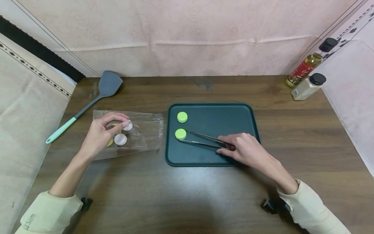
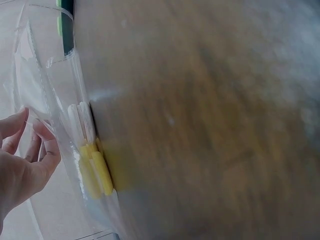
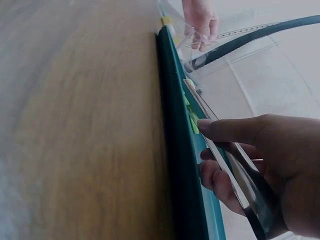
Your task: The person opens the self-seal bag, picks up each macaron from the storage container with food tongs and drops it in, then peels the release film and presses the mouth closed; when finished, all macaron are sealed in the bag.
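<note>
In the head view my right hand [image 1: 246, 149] holds metal tongs [image 1: 210, 137] over a dark green tray [image 1: 239, 113]. The tong tips sit on either side of a light green disc [image 1: 180, 133]; whether it is lifted I cannot tell. Above it on the tray lies another green disc [image 1: 182, 117]. My left hand [image 1: 97, 135] pinches the film of a clear plastic bag [image 1: 150, 131] between thumb and fingertips. Two white discs [image 1: 120, 139] and some yellow discs [image 2: 102, 172] are inside the bag, partly hidden by the hand in the head view.
A grey spatula [image 1: 108, 85] with a mint handle lies at the back left of the wooden table [image 1: 181, 195]. At the back right stand an oil bottle [image 1: 304, 71] with a red label and a black-capped jar [image 1: 306, 88].
</note>
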Available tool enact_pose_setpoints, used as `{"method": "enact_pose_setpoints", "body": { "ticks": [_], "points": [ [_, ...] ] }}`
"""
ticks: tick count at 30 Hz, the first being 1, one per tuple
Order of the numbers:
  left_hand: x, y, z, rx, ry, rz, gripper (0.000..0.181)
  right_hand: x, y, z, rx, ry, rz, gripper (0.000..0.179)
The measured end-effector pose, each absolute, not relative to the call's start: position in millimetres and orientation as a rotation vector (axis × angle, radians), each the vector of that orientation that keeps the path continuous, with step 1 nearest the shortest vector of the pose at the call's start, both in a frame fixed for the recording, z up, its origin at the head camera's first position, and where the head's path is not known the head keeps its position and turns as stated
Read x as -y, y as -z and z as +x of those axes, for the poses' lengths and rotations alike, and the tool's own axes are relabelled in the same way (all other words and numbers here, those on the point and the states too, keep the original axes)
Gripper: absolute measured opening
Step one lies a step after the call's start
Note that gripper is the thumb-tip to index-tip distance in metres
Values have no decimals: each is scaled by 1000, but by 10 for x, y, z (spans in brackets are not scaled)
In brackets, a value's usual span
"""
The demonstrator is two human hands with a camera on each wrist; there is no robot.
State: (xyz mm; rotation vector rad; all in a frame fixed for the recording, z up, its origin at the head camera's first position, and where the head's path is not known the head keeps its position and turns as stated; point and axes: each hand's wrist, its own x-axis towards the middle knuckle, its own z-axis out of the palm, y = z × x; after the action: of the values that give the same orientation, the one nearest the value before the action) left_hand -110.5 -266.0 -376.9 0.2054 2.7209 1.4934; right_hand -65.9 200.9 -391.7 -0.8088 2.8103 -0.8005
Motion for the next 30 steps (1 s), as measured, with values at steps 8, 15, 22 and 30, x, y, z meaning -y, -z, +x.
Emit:
{"method": "enact_pose_setpoints", "body": {
  "ticks": [8, 15, 22, 30],
  "points": [
    [2663, 3769, -1107, -2718, -1496, 217, 18, -1961, 3865, -690, -2752, 846, -835, 41],
    [2652, 3757, -1105, -2721, -1493, 230, 18, -1782, 3802, -795, -2763, 839, -904, 45],
    [2642, 3766, -1104, -2715, -1500, 235, 17, -1506, 3723, -961, -2711, 836, -988, 45],
    [2656, 3743, -1092, -2720, -1484, 234, 17, -1151, 3714, -1123, -2635, 799, -1064, 45]
  ]
}}
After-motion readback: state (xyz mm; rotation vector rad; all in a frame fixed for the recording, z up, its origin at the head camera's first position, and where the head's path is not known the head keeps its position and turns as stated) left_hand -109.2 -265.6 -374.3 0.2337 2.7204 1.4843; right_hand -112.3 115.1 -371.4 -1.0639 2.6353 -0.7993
